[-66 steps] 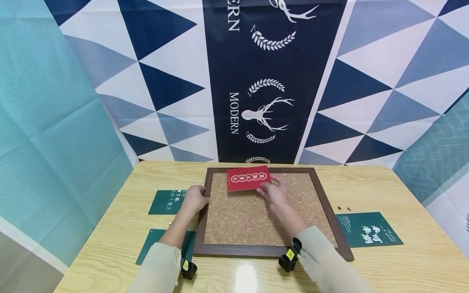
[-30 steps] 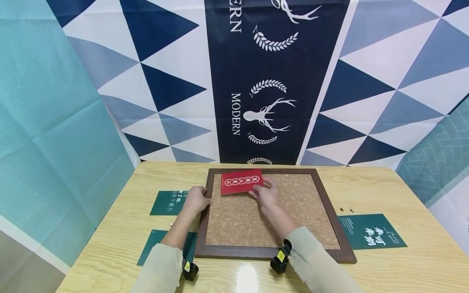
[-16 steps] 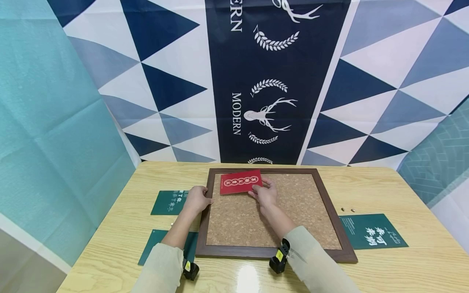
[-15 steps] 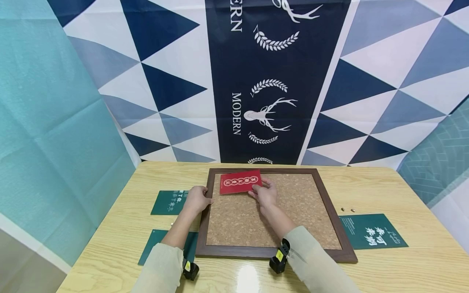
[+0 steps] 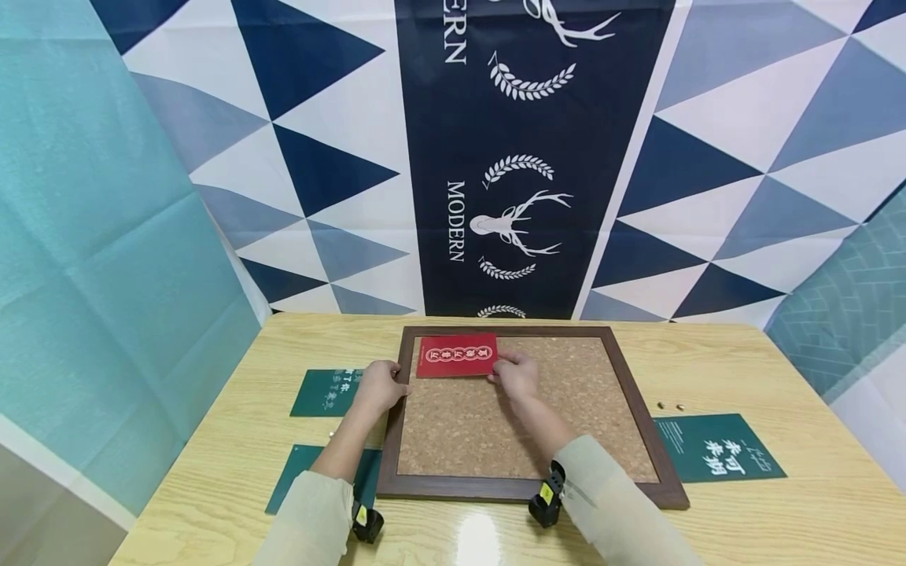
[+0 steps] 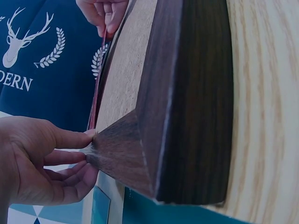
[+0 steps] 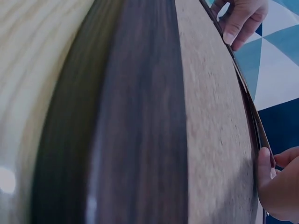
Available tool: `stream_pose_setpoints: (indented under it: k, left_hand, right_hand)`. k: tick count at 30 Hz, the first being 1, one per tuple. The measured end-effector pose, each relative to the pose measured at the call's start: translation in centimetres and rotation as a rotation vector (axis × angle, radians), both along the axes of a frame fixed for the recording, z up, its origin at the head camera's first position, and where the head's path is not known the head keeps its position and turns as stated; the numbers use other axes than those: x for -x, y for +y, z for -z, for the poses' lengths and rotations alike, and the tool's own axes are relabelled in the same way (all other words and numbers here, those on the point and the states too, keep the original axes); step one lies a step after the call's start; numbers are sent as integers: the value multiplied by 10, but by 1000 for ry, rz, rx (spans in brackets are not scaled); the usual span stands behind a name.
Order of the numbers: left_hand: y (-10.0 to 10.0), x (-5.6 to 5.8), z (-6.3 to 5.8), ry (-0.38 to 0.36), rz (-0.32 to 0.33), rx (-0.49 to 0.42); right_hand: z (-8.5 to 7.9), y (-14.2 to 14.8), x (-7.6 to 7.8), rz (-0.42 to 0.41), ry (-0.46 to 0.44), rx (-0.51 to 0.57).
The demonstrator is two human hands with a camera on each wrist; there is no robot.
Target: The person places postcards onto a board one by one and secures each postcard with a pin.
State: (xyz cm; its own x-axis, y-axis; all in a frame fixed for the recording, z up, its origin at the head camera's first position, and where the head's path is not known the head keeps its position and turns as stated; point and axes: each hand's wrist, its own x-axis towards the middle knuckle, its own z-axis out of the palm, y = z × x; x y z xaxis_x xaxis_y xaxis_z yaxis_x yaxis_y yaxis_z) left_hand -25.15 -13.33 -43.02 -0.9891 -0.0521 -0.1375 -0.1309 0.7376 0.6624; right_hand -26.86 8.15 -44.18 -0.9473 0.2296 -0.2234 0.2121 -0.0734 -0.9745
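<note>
A cork board (image 5: 524, 424) with a dark brown wooden frame lies on the table. My left hand (image 5: 381, 387) grips the frame's left side, thumb on top; the left wrist view shows the thumb and fingers of that hand (image 6: 51, 161) pinching the edge. Over the board's upper left corner is a red card (image 5: 456, 356) with a row of white characters in rings. My right hand (image 5: 515, 373) pinches its right end between thumb and fingers. In the right wrist view the right hand (image 7: 282, 189) holds the card edge-on, close to the cork.
Two dark green cards, an upper one (image 5: 322, 393) and a lower one (image 5: 293, 468), lie left of the board, partly behind my left arm. A third green card (image 5: 718, 446) touches the right side. Small pins (image 5: 670, 406) lie above it. A patterned cloth (image 5: 340, 157) hangs behind the table.
My right hand has carried the red card leftward and slightly down, and the card has turned straight, now lined up with the frame's top edge. The left hand keeps its place on the frame.
</note>
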Motion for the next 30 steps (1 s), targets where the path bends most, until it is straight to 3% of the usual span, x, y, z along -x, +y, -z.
stream_pose_setpoints:
  k: [18, 30]
  left_hand:
    - [1, -2, -1, 1, -18, -8]
    - [1, -2, -1, 5, -13, -6]
  right_hand:
    - [-1, 6, 4, -99, -23, -529]
    - [0, 4, 6, -130, 8, -680]
